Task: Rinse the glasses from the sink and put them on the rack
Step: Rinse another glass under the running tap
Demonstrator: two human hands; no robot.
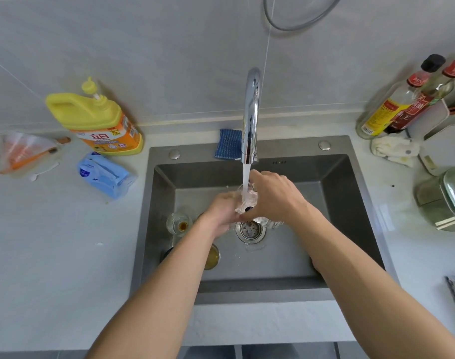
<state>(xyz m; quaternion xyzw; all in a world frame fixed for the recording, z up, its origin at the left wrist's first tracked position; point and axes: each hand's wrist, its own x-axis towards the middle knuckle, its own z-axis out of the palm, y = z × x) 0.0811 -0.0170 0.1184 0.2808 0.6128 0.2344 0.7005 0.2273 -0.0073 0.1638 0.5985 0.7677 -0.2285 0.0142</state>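
both hands, left hand [222,212] and right hand [271,196], grip a clear glass [247,200] under the tap's stream [246,177] above the sink [286,252].

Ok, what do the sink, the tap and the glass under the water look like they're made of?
Sink: likely brushed stainless steel, dull grey with soft sheen. Tap: polished chrome-like metal, mirror-bright reflections. Glass under the water: clear and glossy, probably glass, though clear plastic can't be ruled out; the stream shows through.
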